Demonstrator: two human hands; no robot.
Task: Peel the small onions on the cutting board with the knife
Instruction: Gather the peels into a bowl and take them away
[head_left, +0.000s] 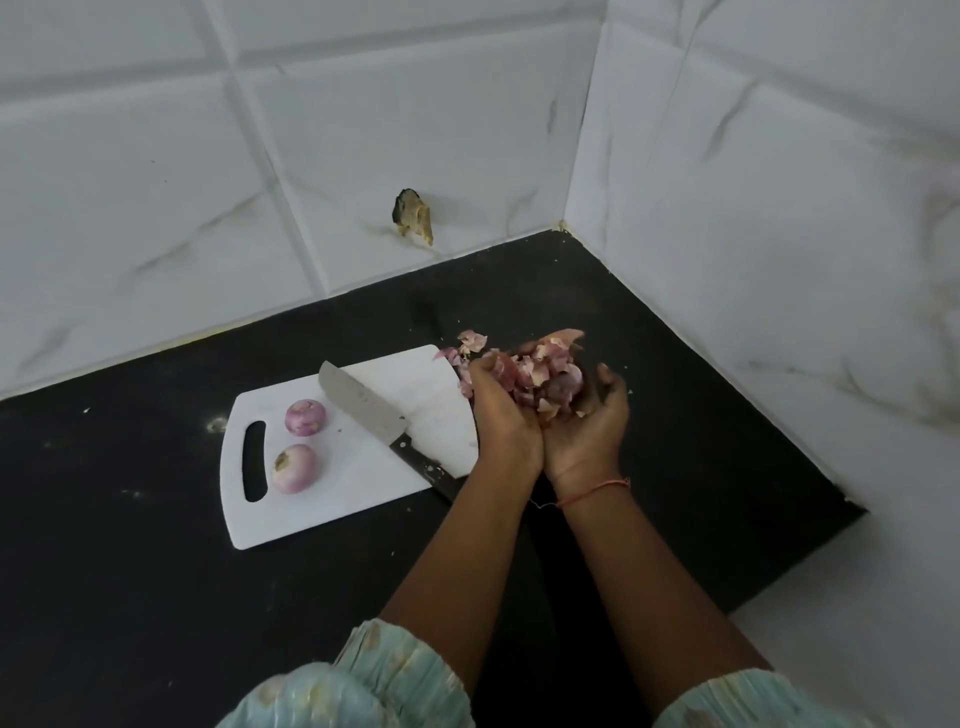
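Two small peeled pink onions (305, 417) (294, 467) lie on the left part of the white cutting board (358, 493), beside its handle slot. The knife (382, 421) lies diagonally across the board, blade toward the wall, black handle at the board's near right edge. My left hand (501, 415) and my right hand (589, 426) are cupped together at the board's right edge, holding a heap of pink onion skins (535, 371) between them. A few skins (470, 343) lie loose just beyond the hands.
The black counter (130, 545) ends in a corner of white tiled walls (779, 260) close behind and to the right of the hands. A damaged brown spot (412, 215) marks the back wall.
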